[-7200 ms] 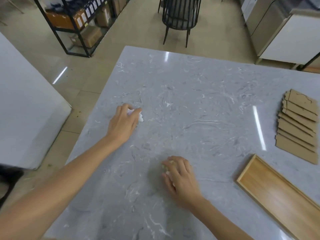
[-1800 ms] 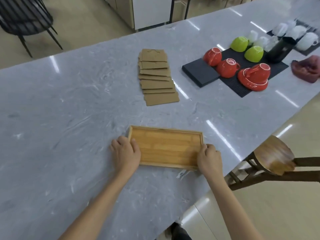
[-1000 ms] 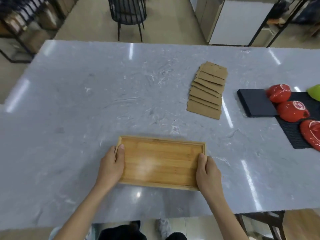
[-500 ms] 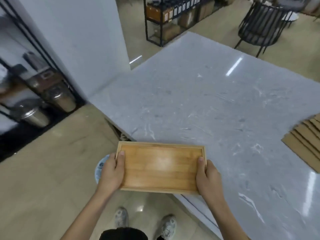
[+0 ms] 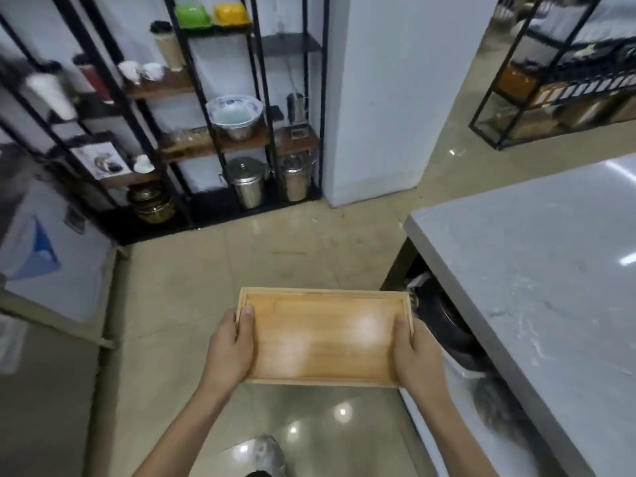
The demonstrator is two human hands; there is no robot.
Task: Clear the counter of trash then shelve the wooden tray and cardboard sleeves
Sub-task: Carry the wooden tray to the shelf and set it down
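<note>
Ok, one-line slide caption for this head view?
Both hands, left and right, carry the wooden tray toward the black shelving rack.

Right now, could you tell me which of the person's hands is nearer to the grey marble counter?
Right. The right hand grips the wooden tray's end on the side of the counter; the left hand grips the opposite end, away from it.

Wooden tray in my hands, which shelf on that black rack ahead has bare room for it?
Likeliest spot: the dark top shelf, right of the green and yellow containers, looks bare. The shelf below is crowded by the blue-and-white bowl and metal pitcher; the bottom holds steel canisters. Both hands grip the wooden tray.
</note>
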